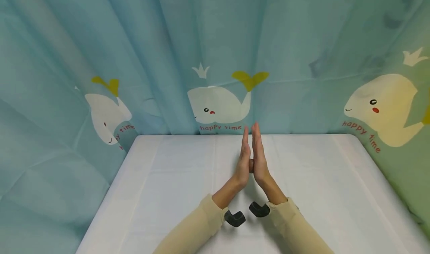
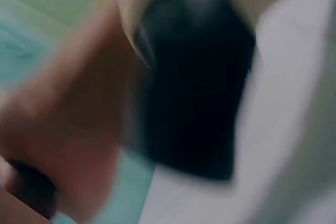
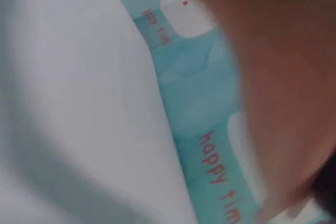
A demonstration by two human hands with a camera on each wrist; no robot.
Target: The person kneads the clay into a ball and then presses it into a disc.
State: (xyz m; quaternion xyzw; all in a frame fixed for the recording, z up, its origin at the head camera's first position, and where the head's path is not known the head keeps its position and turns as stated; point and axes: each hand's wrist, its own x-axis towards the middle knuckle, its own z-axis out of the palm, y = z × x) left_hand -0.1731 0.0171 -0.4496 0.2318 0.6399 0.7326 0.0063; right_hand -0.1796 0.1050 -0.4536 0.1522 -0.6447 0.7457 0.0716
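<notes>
White table (image 1: 174,179) beneath straight-fingered left hand (image 1: 243,163) and right hand (image 1: 259,159), small brown object (image 1: 251,166) snug between palms.

We see a white-topped table (image 1: 161,179) with rounded far corners, and around it a softly folded blue curtain (image 1: 289,30), greener toward the right, printed with white whales (image 1: 221,101), small crowns (image 1: 201,72) and red "happy time" lettering (image 1: 211,128).

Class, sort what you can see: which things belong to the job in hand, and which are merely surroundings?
In the job:
- left hand
- right hand
- small brown object between the palms, identity unclear

Surroundings:
- white tabletop
- whale-print curtain
- black wrist devices
</notes>
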